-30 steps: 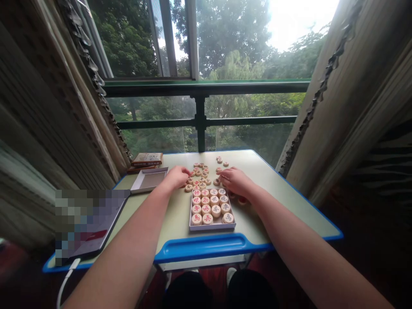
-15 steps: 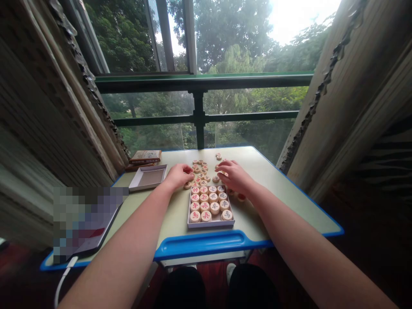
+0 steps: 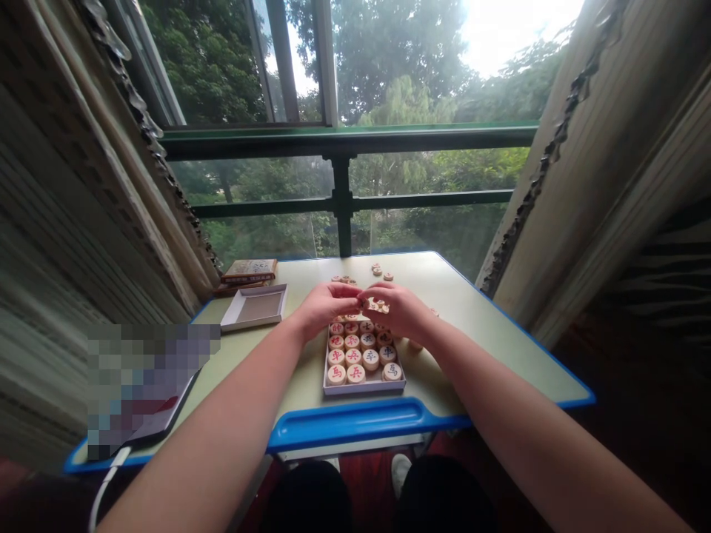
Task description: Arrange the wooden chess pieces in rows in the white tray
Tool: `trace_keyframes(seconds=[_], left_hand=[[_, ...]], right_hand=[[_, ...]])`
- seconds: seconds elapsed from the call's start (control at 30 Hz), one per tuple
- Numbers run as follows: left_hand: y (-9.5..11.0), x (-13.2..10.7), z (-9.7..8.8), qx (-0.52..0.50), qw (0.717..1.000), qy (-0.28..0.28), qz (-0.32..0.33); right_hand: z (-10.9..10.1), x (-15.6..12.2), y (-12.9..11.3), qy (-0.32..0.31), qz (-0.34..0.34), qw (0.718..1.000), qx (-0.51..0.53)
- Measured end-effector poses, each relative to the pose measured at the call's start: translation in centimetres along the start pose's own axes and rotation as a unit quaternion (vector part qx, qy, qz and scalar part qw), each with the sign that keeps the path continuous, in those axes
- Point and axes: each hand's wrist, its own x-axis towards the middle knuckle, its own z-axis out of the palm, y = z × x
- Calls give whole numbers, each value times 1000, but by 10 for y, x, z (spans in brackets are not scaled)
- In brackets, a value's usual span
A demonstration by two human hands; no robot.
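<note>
My left hand (image 3: 326, 307) and my right hand (image 3: 401, 309) meet above the far edge of a shallow white box (image 3: 364, 388). Pinched at their touching fingertips is a small round Chinese chess piece (image 3: 364, 303), mostly covered by the fingers. Rows of wooden Chinese chess pieces (image 3: 353, 357) with red or black characters fill most of the box; a gap shows in its front row. Beyond and below my hands, loose pieces (image 3: 380, 306) lie on the table, partly hidden.
The pale table (image 3: 472, 348) has a blue rim. To the left are an open box lid (image 3: 254, 306), stacked boxes or books (image 3: 249, 271) and a blurred device (image 3: 161, 403) with a white cable (image 3: 108, 481). A few pieces (image 3: 378, 271) lie at the back. Curtains flank the window.
Both hands have moved inward from either side of the loose pieces, and their fingertips now meet around a piece. The filled box has stayed in place.
</note>
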Motion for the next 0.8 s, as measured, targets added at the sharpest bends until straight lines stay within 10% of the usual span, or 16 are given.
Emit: trace_keyframes(seconds=[0.27,0.53,0.8], left_hand=[[-4,4,-2,-21,999,35,1],[-4,9,-8,6,992,128,13],[0,7,-3,39,988,150,17]], right_hand=[[-15,1,-12,-50,76,996,5],[-41,-6,-50,-261,38,964,24],[-36,-10,-56,-320,3,948,1]])
